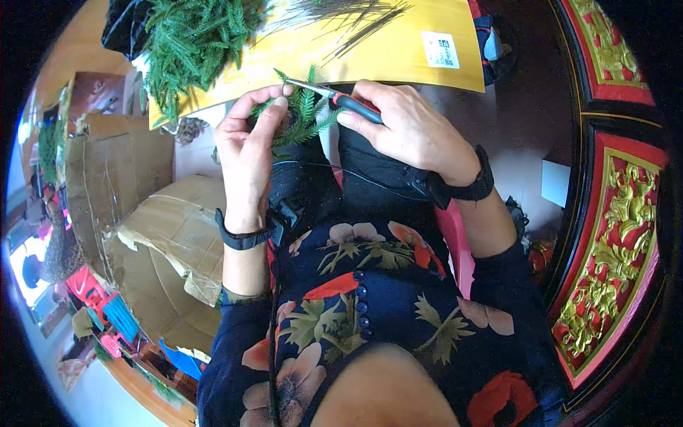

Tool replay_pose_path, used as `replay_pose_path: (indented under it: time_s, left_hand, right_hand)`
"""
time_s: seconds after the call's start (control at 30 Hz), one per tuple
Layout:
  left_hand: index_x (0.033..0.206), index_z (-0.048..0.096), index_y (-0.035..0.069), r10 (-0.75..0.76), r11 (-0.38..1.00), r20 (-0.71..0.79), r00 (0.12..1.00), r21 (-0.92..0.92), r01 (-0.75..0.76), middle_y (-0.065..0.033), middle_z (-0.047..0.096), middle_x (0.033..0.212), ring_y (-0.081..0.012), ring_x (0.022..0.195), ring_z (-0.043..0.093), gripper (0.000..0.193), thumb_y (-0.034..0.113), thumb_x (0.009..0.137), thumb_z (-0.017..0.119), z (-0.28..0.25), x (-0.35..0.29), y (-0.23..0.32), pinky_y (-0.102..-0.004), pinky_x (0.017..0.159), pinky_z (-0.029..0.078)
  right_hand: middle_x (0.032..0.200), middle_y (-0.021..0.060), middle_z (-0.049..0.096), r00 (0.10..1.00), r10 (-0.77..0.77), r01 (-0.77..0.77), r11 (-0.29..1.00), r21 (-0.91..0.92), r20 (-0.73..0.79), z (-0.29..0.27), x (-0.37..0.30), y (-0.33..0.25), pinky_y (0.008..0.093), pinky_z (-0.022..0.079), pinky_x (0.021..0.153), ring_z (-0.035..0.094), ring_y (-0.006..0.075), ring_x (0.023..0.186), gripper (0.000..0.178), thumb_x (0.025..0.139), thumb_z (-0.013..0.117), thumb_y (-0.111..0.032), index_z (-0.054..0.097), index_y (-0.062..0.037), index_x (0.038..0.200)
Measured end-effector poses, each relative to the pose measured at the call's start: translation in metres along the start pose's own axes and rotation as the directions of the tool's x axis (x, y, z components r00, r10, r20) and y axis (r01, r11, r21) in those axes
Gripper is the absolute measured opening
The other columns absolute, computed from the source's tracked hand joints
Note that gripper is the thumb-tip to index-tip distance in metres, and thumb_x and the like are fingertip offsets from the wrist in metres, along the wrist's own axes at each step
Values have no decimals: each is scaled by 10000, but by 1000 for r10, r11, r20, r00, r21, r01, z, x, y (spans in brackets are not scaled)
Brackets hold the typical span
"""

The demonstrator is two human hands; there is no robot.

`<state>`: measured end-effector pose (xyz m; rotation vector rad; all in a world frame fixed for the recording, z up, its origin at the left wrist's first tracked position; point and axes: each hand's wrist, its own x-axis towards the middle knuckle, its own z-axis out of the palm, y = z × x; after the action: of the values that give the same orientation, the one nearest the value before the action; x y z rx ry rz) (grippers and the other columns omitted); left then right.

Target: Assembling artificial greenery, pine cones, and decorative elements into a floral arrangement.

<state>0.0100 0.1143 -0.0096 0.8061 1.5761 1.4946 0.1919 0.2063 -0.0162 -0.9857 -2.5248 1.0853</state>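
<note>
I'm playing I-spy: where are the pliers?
In the head view, near the top middle, the pliers are in the right hand, by the yellow table, tips at a green sprig.

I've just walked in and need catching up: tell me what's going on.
The person's left hand pinches a green sprig, while the right hand holds red-and-black-handled pliers, their tips at the sprig. On the yellow board beyond lie a heap of green sprigs and scattered thin dark strands.

The left hand [245,135] pinches thumb to forefinger; near it, the right hand [411,129] curls closed, thumb pointing leftward. Below the hands, the right forearm [491,226] slants inward.
</note>
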Motion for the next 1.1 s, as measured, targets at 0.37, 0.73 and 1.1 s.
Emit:
replay_pose_path:
  time_s: [0.37, 0.73, 1.1]
  left_hand:
    - [996, 641, 0, 93, 988, -38, 995, 131, -87, -2, 639, 881, -29, 745, 534, 160, 34, 845, 601, -1, -3, 0, -167, 667, 429]
    - [1001, 632, -4, -4, 990, 49, 999, -137, 11, -10, 628, 826, -57, 654, 515, 167, 61, 855, 581, -4, 4, 2, -180, 619, 413]
    - [982, 638, -7, 35, 994, -28, 999, -102, -38, -9, 615, 778, -58, 635, 485, 158, 72, 855, 587, 0, 3, 0, -182, 594, 386]
  right_hand:
    - [818, 217, 595, 997, -65, 65, 998, -14, -37, 2, 3, -4, 404, 465, 699, 590, 371, 795, 322, 841, 602, -287, 560, 16, 945]
    - [836, 218, 599, 999, -37, 37, 999, -8, -39, -1, 7, -9, 403, 472, 712, 593, 372, 807, 318, 841, 601, -277, 563, 12, 967]
    - [878, 229, 602, 997, -64, 61, 995, -83, -37, 0, 12, -11, 406, 472, 744, 590, 376, 833, 333, 847, 588, -291, 564, 3, 1001]
